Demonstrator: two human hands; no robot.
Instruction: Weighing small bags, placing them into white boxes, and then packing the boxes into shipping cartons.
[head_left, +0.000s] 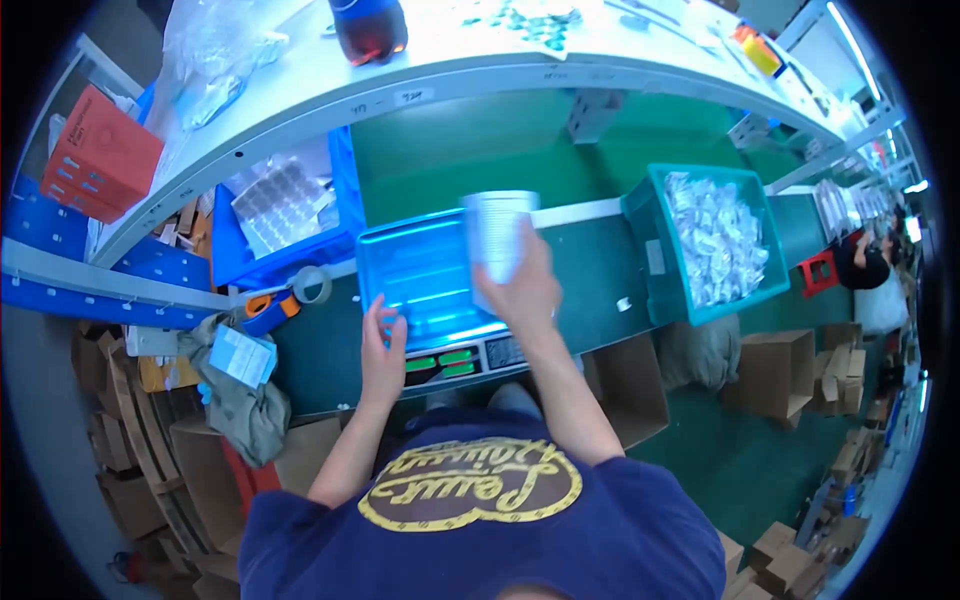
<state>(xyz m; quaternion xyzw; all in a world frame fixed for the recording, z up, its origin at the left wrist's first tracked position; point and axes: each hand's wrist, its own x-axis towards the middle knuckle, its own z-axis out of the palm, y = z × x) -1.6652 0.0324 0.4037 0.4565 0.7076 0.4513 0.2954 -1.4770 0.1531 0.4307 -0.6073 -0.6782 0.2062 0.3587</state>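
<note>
Blue tray (420,262) seen on weighing scale (470,356), taken as landmark. Left hand (382,352) laid on tray's near left edge, fingers spread. White ribbed packet (497,236) gripped by right hand (524,290) above tray's right side. Teal bin (655,262) of small white packets (718,238) set right of tray. Tape roll (311,284) and orange-handled tool (270,303) placed just left of tray.

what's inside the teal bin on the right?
The teal bin is filled with small clear packets holding something whitish, heaped near the rim. The bin's floor and anything below the top layer are covered, and the packet contents are too small to tell.
</note>
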